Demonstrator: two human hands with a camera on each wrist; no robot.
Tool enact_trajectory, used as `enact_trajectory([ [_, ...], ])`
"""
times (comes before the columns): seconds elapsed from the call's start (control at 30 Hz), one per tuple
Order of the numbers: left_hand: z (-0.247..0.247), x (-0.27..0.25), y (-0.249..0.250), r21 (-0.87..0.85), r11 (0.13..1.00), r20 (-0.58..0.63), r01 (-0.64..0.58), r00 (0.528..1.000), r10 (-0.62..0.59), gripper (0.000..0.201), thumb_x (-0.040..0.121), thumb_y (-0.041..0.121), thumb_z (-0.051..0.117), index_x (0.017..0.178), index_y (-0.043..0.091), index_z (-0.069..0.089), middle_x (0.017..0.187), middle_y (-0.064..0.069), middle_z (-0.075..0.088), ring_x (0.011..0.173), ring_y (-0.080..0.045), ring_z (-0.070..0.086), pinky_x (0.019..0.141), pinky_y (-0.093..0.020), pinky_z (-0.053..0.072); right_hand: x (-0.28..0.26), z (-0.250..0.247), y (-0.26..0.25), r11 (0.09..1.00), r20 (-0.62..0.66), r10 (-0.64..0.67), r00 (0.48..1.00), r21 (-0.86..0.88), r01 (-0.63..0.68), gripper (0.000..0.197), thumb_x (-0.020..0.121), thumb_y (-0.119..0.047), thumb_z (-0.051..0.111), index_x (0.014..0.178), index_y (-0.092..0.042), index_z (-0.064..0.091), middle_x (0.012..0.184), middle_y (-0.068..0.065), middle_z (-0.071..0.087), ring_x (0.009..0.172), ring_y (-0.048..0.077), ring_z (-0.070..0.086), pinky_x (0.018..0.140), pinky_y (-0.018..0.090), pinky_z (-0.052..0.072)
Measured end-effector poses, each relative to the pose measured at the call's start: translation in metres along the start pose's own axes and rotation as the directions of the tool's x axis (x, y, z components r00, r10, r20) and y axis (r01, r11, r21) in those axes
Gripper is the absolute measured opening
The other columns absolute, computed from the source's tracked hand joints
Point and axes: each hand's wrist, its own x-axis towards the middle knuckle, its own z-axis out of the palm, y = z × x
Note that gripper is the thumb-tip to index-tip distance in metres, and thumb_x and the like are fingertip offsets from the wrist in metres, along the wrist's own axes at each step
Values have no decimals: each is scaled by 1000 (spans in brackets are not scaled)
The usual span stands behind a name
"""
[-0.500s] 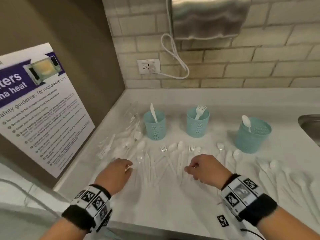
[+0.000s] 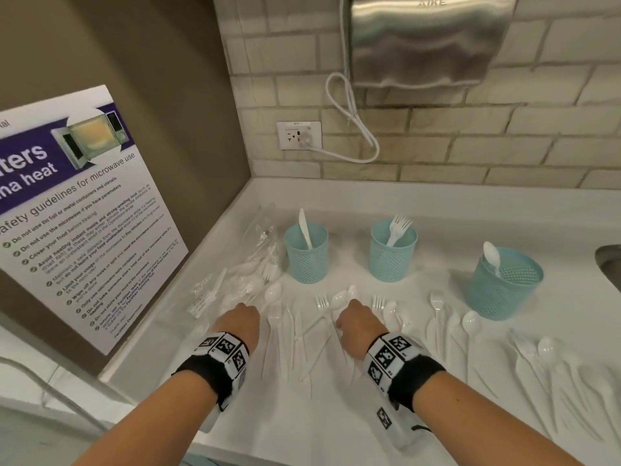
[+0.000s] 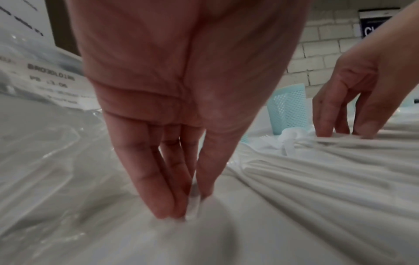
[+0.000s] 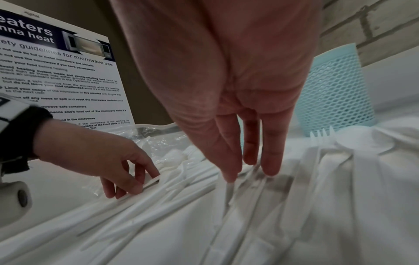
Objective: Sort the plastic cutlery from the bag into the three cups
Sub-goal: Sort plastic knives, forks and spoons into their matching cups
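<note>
Three teal mesh cups stand in a row: the left cup (image 2: 306, 255) holds a knife, the middle cup (image 2: 392, 253) forks, the right cup (image 2: 504, 284) a spoon. White plastic cutlery (image 2: 295, 334) lies spread over the counter in front of them. The clear bag (image 2: 258, 260) lies crumpled left of the cups. My left hand (image 3: 192, 206) is down beside the bag and pinches the end of a white cutlery piece (image 4: 152, 181) between thumb and fingers. My right hand (image 4: 249, 172) points down with straight fingers whose tips touch several handles (image 4: 231, 190).
A microwave poster (image 2: 77, 210) leans on the left wall. A tiled back wall carries a socket (image 2: 299, 135) and a steel dryer (image 2: 426, 38). A sink edge (image 2: 610, 260) shows at far right. More spoons (image 2: 544, 351) lie on the counter's right side.
My right hand has shifted left over the handles in front of the middle cup. My left hand has edged forward and down toward the cutlery beside the bag.
</note>
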Motion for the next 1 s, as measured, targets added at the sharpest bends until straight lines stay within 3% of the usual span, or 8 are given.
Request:
enact_trajectory([
  [0.23, 8, -3, 0, -195, 978, 73, -75, 993, 90, 45, 94, 23, 43, 139, 21, 41, 126, -5, 47, 113, -23, 53, 97, -30, 43, -3, 9, -18, 992, 137, -122, 983, 39, 118, 35, 92, -8, 44, 125, -2, 56, 131, 15, 52, 123, 30, 48, 105, 35, 40],
  [0.4, -3, -10, 14, -329, 944, 142, -16, 988, 66, 40, 93, 31, 37, 120, 5, 53, 128, -11, 46, 104, -25, 53, 88, -31, 42, -9, -1, -27, 949, 141, -253, 957, 228, 218, 38, 88, 2, 42, 120, -3, 61, 130, 12, 57, 122, 26, 52, 105, 30, 39],
  [0.53, -4, -24, 25, -331, 941, 226, 74, 974, 3, 95, 67, 76, 50, 138, 13, 41, 144, -10, 32, 128, -30, 40, 100, -39, 40, 6, -27, -7, 938, -103, -173, 980, 286, 196, 47, 79, 6, 46, 120, -16, 56, 126, 8, 47, 120, 25, 46, 101, 31, 41],
  [0.63, -6, -33, 39, -227, 972, 235, 59, 972, -4, 129, 48, 91, 54, 145, 12, 25, 147, -8, 22, 135, -27, 28, 104, -40, 37, 23, -34, 5, 980, -40, -169, 985, 100, 172, 71, 76, 5, 48, 138, -27, 36, 140, 2, 33, 129, 25, 31, 104, 38, 39],
  [0.7, -6, -34, 47, -188, 980, 224, 66, 974, -23, 140, 44, 92, 56, 148, 7, 17, 149, -9, 18, 137, -27, 24, 105, -42, 36, 33, -32, 9, 969, 84, -246, 966, 13, 246, 82, 77, 3, 51, 144, -36, 25, 151, -4, 23, 135, 25, 23, 108, 41, 35],
  [0.77, -5, -34, 52, -150, 986, 211, 77, 976, -44, 142, 45, 91, 58, 149, 5, 12, 149, -12, 15, 137, -29, 23, 105, -42, 37, 39, -27, 10, 941, 156, -327, 932, -32, 336, 77, 81, -7, 57, 143, -42, 28, 154, -6, 22, 137, 24, 24, 111, 40, 32],
  [0.87, 0, -33, 57, -141, 986, 198, 86, 979, -57, 138, 51, 85, 61, 149, 3, 8, 148, -14, 13, 137, -30, 20, 105, -42, 38, 37, -14, 6, 920, 124, -380, 916, -46, 388, 57, 87, -26, 58, 138, -43, 39, 144, -4, 36, 129, 21, 31, 104, 40, 37],
  [1.0, 5, -27, 60, -212, 974, 144, 84, 988, -54, 111, 61, 69, 69, 141, 4, 27, 136, -12, 25, 126, -29, 31, 95, -37, 43, 28, -3, -2, 883, 97, -449, 888, -104, 457, 49, 89, -29, 54, 136, -39, 43, 129, 3, 41, 122, 22, 35, 92, 41, 46],
])
